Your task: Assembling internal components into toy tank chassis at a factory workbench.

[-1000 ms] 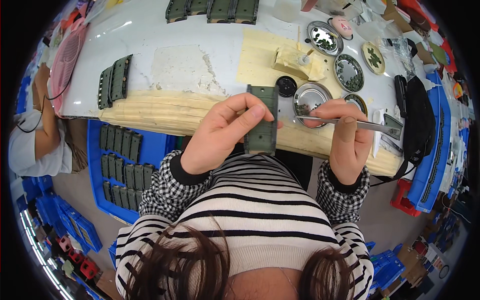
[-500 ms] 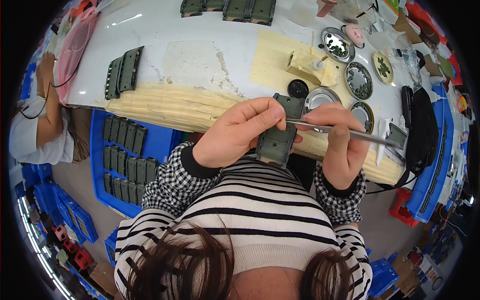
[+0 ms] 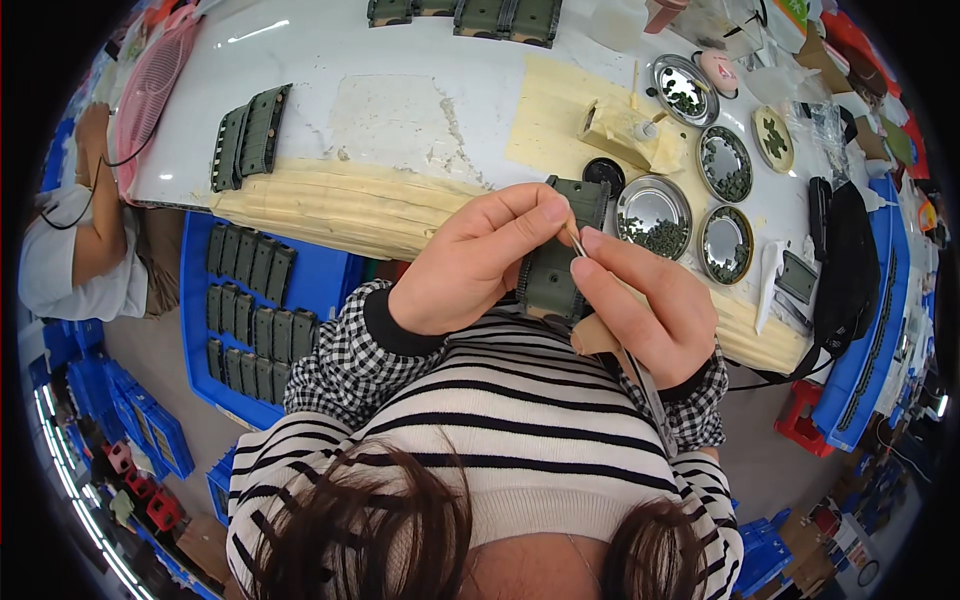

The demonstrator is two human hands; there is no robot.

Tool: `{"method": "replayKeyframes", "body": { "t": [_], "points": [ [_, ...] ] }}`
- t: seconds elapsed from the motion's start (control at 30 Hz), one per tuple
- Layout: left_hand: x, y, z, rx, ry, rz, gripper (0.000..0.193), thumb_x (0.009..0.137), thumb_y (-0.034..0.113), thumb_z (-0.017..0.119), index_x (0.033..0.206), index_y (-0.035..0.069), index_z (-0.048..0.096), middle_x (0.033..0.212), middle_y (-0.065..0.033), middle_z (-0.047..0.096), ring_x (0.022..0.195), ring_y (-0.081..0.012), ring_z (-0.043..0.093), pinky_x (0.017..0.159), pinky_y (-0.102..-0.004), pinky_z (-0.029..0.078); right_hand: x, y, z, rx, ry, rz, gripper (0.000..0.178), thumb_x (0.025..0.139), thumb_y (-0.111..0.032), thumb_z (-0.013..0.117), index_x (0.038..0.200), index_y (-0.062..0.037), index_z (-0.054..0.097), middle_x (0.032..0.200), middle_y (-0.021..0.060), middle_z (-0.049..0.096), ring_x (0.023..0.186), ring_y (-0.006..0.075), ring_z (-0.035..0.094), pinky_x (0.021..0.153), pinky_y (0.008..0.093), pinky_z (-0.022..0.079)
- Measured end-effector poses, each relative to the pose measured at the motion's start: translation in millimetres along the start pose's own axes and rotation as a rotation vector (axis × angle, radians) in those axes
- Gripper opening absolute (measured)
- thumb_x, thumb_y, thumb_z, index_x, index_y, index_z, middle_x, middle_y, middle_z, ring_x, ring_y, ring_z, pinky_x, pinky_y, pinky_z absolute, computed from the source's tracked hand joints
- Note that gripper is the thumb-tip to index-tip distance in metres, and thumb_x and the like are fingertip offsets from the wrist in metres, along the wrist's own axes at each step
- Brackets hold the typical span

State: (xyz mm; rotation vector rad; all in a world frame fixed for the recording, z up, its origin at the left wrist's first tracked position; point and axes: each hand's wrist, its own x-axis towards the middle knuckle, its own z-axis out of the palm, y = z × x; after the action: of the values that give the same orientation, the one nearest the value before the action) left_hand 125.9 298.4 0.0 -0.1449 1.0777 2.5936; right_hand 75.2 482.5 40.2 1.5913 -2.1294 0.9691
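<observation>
Tweezers [image 3: 648,393] are slanting down toward the wearer's right sleeve now, having been lying nearly level half a second ago; the right hand [image 3: 655,310] is drawing in close, its fingers narrowing around the metal near the tip. Left hand [image 3: 470,265] is holding the green panel [image 3: 550,285] from its left side, thumb and forefinger pinching tightly just beside the tweezer tip; whether a small piece is sitting between them, cannot tell. Panel is hanging over the near edge of the surface [image 3: 320,60], in front of the striped top. Judging by this, the work is shifting off the dishes and onto the panel itself. Steel dish [image 3: 640,205] just beyond is showing again, green bits [image 3: 662,238] lying inside, the right hand no longer covering it. Round black lid [image 3: 603,172] is resting next to it; a yellowish taped block [image 3: 620,135] is standing farther back. Two more green panels [image 3: 250,135] are lying to the left, others [image 3: 507,20] sitting along the far side.
</observation>
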Motion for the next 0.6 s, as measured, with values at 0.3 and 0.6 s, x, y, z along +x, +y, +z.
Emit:
{"method": "replayKeyframes", "body": {
  "t": [0.3, 0.6],
  "points": [
    [0.3, -1.9, -2.0, 0.048, 0.006, 0.01, 0.021, 0.1, 0.025, 0.051, 0.098, 0.005, 0.058, 0.091, 0.0026, 0.058, 0.083, -0.0028, 0.051, 0.072, -0.0169, 0.044, -1.1, 0.1, -0.7, 0.022, -0.006, 0.019, 0.031, 0.071, -0.01, 0.07, 0.099, 0.0022, 0.066, 0.098, 0.0187, 0.064, 0.079, 0.0284, 0.068, 0.064, 0.0322, 0.057],
    [-5.0, 8.9, 8.4, 0.044, 0.009, 0.021, 0.037, 0.1, 0.015, 0.048, 0.135, 0.007, 0.038, 0.114, -0.0091, 0.056, 0.098, -0.0165, 0.059, 0.084, -0.0294, 0.05, -14.1, 7.8, 0.3, 0.27, 0.21, 0.295, 0.018, 0.088, -0.007, 0.058, 0.101, 0.0046, 0.066, 0.095, 0.016, 0.067, 0.079, 0.0236, 0.067, 0.069, 0.0306, 0.053]
  ]
}}
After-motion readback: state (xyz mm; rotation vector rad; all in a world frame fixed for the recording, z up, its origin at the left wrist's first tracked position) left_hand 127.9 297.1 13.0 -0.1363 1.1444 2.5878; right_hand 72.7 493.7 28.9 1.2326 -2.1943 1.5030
